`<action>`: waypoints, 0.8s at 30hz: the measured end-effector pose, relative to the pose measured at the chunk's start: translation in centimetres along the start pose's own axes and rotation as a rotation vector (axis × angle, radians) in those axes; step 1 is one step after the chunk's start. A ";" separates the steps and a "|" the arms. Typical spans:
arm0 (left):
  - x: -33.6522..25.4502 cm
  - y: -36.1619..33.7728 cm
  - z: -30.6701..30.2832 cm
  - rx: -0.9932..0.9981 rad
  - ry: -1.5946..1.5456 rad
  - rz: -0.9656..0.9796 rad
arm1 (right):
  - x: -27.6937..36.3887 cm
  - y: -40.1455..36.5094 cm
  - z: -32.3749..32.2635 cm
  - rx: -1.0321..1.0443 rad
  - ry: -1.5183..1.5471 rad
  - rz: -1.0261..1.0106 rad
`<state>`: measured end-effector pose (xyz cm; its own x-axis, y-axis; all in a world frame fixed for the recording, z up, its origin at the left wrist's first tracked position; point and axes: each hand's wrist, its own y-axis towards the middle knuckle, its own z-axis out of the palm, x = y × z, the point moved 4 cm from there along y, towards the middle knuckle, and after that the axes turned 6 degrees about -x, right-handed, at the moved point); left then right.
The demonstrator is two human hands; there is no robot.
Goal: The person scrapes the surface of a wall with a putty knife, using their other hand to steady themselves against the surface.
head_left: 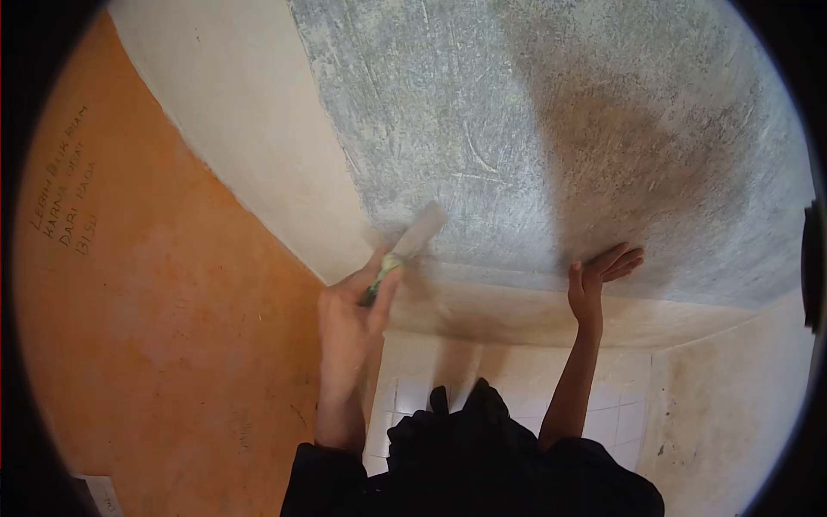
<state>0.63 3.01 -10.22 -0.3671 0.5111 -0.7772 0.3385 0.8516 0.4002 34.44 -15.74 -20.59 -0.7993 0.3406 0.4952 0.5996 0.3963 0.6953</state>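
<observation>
My left hand (351, 306) is closed around the green handle of a scraper (420, 229), whose pale flat blade is smeared by motion. The blade points up and to the right, over the lower left part of a rough grey wall surface (448, 129). I cannot make out whether its edge touches the wall. Farther right, my right hand (607, 269) lies against the lower part of the grey surface with its fingers stretched out. Nothing is held in it.
A smooth whitish strip (233, 103) borders the grey surface on the left. Beyond it stands an orange wall (172, 284) with handwriting. White floor tiles (603, 424) show below, beside my dark clothing. A pale wall (732, 396) rises at the right.
</observation>
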 end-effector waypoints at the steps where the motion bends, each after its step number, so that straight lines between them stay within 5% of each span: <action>1: -0.6 0.1 1.3 0.029 -0.054 0.058 | 0.2 -0.3 -0.1 0.001 -0.003 0.005; 6: -1.3 -0.4 1.3 0.016 -0.093 0.070 | 0.0 0.0 -0.3 0.008 0.034 0.020; 8: 0.0 -0.3 0.7 -0.045 -0.279 -0.126 | -0.6 -0.1 -0.1 -0.016 0.000 0.006; 17: -1.0 -0.7 1.3 -0.191 -0.189 0.103 | 0.0 0.2 -0.2 -0.004 0.027 0.000; 24: -1.2 -1.2 1.5 -0.177 -0.082 0.029 | -0.2 -0.1 0.0 -0.052 -0.005 -0.018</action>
<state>1.97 1.21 -10.54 -0.2847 0.5308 -0.7983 0.1880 0.8475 0.4964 34.48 -15.86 -20.76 -0.8098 0.3376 0.4798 0.5818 0.3573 0.7306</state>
